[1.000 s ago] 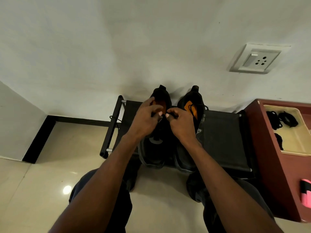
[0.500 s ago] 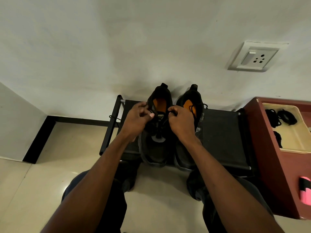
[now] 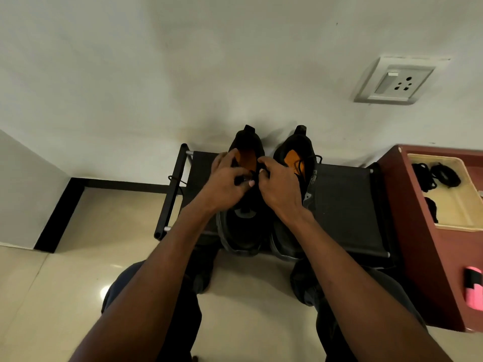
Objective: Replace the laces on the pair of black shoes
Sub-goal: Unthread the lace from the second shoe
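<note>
Black shoes with orange insoles, a pair, stand side by side on the low black fabric-topped rack against the pale wall, toes toward the person at six o'clock and heels at twelve. At three o'clock a dark red wooden cabinet carries a cream tray holding coiled black laces. Both hands work over the left black shoe, whose long axis runs straight away from the person; the right black shoe waits just beside it. The left hand and right hand each seem to pinch the thin black lace between them, fingers curled, equally near.
</note>
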A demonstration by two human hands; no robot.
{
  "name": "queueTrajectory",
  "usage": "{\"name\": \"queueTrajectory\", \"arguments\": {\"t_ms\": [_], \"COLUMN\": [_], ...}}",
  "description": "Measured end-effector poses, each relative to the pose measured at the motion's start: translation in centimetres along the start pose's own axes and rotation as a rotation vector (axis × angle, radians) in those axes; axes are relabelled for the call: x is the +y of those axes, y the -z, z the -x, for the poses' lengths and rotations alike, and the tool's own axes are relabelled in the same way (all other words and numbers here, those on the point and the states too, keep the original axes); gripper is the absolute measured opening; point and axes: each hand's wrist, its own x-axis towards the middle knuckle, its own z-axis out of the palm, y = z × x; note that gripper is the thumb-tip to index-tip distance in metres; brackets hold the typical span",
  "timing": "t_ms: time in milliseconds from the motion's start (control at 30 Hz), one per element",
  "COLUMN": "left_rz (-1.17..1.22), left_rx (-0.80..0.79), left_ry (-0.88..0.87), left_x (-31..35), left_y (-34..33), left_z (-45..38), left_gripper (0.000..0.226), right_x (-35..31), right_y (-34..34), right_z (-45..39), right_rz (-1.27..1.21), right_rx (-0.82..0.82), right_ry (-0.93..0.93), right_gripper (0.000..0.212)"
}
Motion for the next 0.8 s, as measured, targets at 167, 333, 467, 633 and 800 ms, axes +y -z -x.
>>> {"name": "queueTrajectory", "arguments": {"t_ms": [167,333,467,633,800], "left_rz": [-0.148,0.967,1.012,0.241,-0.233], "left_rx": [-0.117,0.31,0.59,0.463,0.012], "left_ry": [-0.054,0.356,0.639,0.148,-0.081], "left_x": [0.1,1.3,-0.1,0.4,0.2], "left_y": [0.1,3.3,3.6,2.4,0.0], "left_z": [-0.2,-0.1,-0.3,-0.1,-0.9], "left_gripper": [0.023,0.005,0.015,0.033,0.026], "right_x": [0.2,0.2,0.1,-0.2,-0.5], "right_y": [0.0,0.0,0.1,0.2,0.3], "right_z": [-0.1,-0.1,0.1,0.1,0.1], "right_rz": [0.041,0.029,0.018,0.035,0.046], "right_rx": [-0.015,-0.008,0.009,0.025,0.053], "right_ry": [0.024,0.036,0.047,0.052,0.055], "right_gripper": [0.036,0.038,0.036,0.035,0.027]}}
